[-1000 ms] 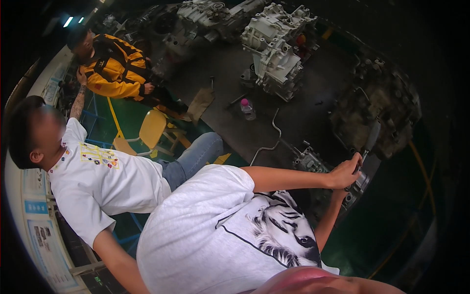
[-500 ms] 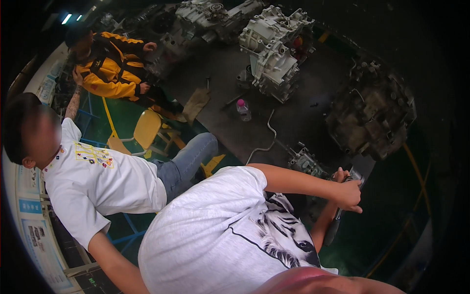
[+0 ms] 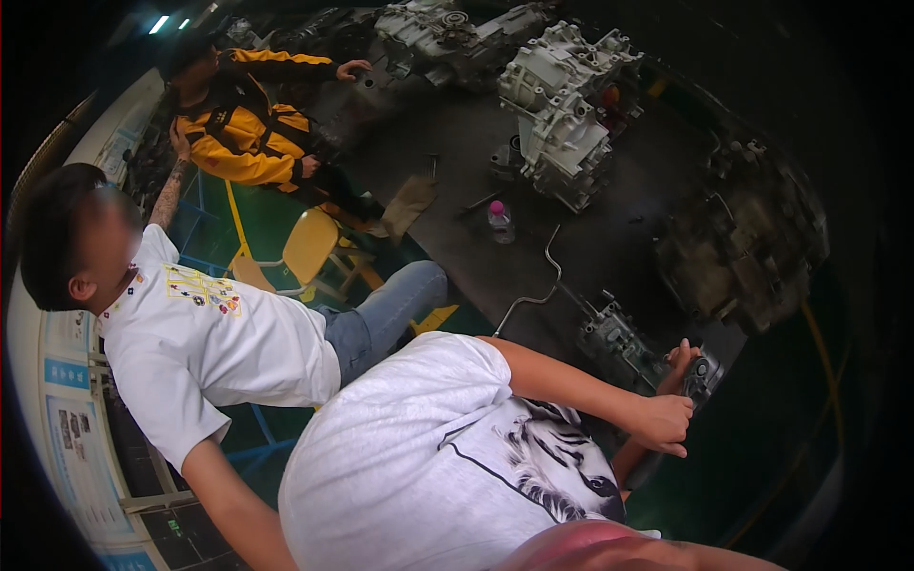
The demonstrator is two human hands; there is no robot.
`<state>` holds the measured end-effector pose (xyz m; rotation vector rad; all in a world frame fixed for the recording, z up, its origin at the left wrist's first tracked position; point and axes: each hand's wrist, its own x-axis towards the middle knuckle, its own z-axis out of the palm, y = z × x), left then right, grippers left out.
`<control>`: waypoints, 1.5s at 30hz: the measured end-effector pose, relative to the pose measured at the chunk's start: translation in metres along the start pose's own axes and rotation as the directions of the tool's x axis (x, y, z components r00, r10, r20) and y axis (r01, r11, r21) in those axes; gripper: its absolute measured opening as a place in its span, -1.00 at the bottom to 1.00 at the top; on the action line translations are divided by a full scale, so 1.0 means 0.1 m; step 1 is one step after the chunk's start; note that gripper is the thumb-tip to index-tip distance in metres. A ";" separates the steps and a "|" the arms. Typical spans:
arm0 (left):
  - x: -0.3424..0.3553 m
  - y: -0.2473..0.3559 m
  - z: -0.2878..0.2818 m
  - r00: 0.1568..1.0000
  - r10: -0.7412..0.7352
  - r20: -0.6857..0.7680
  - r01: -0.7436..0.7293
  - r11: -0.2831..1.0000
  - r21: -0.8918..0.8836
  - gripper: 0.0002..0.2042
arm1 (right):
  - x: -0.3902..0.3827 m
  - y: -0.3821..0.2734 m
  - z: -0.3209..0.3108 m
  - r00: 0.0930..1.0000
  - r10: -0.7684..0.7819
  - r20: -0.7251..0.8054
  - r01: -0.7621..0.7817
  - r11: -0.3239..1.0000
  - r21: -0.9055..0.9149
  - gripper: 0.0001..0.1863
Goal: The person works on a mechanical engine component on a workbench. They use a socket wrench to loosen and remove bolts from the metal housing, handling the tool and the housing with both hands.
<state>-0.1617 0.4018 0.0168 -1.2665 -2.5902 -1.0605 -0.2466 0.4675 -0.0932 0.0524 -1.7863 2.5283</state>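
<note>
My left hand (image 3: 663, 423) is closed, its knuckles turned outward, just short of the bench edge. What it grips is hidden, though a dark handle-like shape (image 3: 645, 470) shows dimly below it. Beyond it, my right hand (image 3: 680, 359) is curled against a round-ended grey metal part (image 3: 704, 378) at the bench corner; whatever lies within these fingers cannot be made out. My left forearm crosses in front of the right one and covers part of it. Left of the right hand lies a small metal assembly (image 3: 614, 331).
The dark bench (image 3: 457, 257) carries a bent metal pipe (image 3: 550, 276), a pink-capped bottle (image 3: 500, 224), a cloth (image 3: 409, 206), a pale gearbox casing (image 3: 562, 105) and a large dark gearbox (image 3: 747, 238). Two people stand left: one in white (image 3: 219, 333), one in yellow and black (image 3: 252, 133), near a chair (image 3: 309, 246).
The whole picture has shifted right and slightly down. My left hand has drawn back from the metal part, exposing its round end. The person in yellow and black now reaches farther over the bench.
</note>
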 end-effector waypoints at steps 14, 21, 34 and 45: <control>-0.51 0.02 -0.75 0.909 -0.260 -0.326 0.219 0.963 -0.156 -0.19 | 0.06 -0.01 -0.01 0.998 0.003 0.065 -0.002 1.000 -0.019 -0.78; -0.83 0.15 -0.99 0.783 -0.608 0.129 0.596 0.677 -0.432 -0.28 | 0.08 -0.11 0.11 0.997 0.019 0.079 -0.018 1.000 -0.011 -0.59; -1.19 -0.53 -1.16 0.332 -0.770 -0.545 0.453 0.637 -0.624 -0.58 | 0.09 -0.04 -0.07 0.991 0.105 0.077 -0.102 0.994 -0.049 -0.89; -3.54 -0.60 -2.35 -0.195 -0.933 -0.302 0.324 0.230 -0.918 -0.66 | 0.02 0.13 -0.16 0.993 0.052 0.109 -0.021 0.963 -0.269 -0.73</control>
